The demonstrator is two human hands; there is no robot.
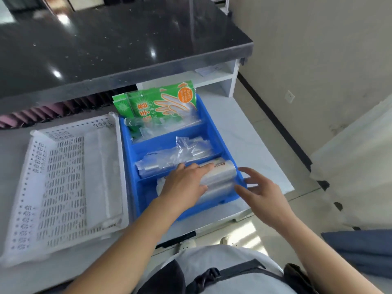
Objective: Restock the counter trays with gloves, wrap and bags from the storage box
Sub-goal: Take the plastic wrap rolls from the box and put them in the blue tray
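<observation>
A blue divided tray (209, 132) stands on the white counter. Its far compartment holds green glove packs (161, 102). Clear plastic bags (180, 153) fill the middle compartment. Rolls of clear wrap (220, 177) lie in the near compartment. My left hand (186, 183) rests on the rolls, fingers stretched flat over the top one. Over the tray's right rim hovers my right hand (261, 192), its fingers spread and holding nothing. A white perforated basket (61, 172) sits to the left of the tray, with a white folded sheet along its right side.
A black glossy counter top (118, 41) overhangs the back. An open white shelf (220, 77) is behind the tray. The white counter surface (252, 132) extends right of the tray to its edge, with floor and a wall socket (289, 96) beyond.
</observation>
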